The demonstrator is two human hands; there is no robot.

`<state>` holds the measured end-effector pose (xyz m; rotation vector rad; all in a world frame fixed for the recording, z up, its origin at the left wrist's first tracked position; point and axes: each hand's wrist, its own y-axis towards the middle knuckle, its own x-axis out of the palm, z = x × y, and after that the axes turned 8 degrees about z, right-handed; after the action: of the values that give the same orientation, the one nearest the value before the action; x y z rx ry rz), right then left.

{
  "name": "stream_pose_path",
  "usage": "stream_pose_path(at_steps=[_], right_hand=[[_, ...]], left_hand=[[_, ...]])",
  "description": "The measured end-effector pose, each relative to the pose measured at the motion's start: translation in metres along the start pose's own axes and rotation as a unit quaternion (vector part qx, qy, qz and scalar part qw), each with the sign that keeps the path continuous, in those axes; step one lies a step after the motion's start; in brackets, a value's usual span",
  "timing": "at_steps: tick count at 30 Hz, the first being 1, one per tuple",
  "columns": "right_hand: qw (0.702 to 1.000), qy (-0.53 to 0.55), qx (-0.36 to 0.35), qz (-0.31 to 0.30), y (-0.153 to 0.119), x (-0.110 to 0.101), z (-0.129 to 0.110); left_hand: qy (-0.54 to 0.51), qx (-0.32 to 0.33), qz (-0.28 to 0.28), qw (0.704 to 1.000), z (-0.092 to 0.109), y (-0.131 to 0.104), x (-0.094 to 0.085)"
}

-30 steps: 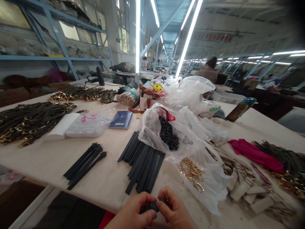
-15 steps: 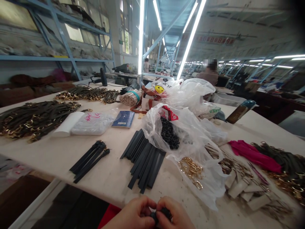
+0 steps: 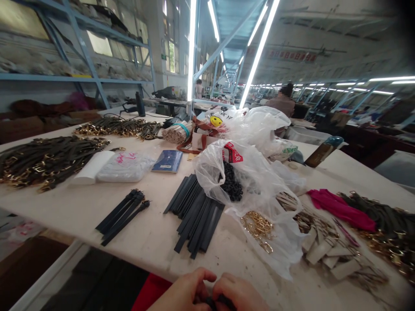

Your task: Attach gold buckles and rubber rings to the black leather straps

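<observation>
At the bottom edge of the view, my left hand (image 3: 189,290) and my right hand (image 3: 238,293) are close together, fingers curled around a small dark piece (image 3: 210,302), mostly hidden by them. Beyond the hands lies a pile of flat dark strips (image 3: 197,220). To its left are several dark straps with knotted ends (image 3: 121,216). Gold buckles (image 3: 257,226) rest on clear plastic at the right of the strips. An open plastic bag (image 3: 207,172) holds many small black loops (image 3: 231,183).
Strap piles with gold hardware (image 3: 48,162) cover the left side. A blue booklet (image 3: 167,161) and a packet (image 3: 125,167) lie mid-table. Pale straps (image 3: 333,250), a magenta cloth (image 3: 342,209) and a bottle (image 3: 324,151) are at right. A person (image 3: 283,101) is in the background.
Both hands have shifted slightly right and down, and the dark piece between them is lower and more hidden. The view has shifted a little.
</observation>
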<state>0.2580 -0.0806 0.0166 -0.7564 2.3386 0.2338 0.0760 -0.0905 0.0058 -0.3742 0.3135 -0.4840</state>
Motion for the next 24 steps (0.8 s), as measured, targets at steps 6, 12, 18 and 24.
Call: stream_pose_path(at_steps=[6,12,18,24], right_hand=[[0.981,0.157,0.102,0.061,-0.001,0.017,0.018],[0.974,0.193,0.111,0.034,0.0,0.018,0.018],[0.969,0.2,0.127,0.072,-0.003,0.026,0.022],[0.958,0.158,0.118,0.209,-0.001,0.048,0.033]], left_hand=[[-0.022,-0.031,-0.002,0.999,0.014,-0.006,-0.005],[0.017,-0.003,0.04,0.999,0.017,-0.008,-0.008],[-0.028,-0.016,0.042,0.999,0.013,-0.003,-0.003],[0.113,-0.043,0.047,0.992,0.028,-0.01,-0.012]])
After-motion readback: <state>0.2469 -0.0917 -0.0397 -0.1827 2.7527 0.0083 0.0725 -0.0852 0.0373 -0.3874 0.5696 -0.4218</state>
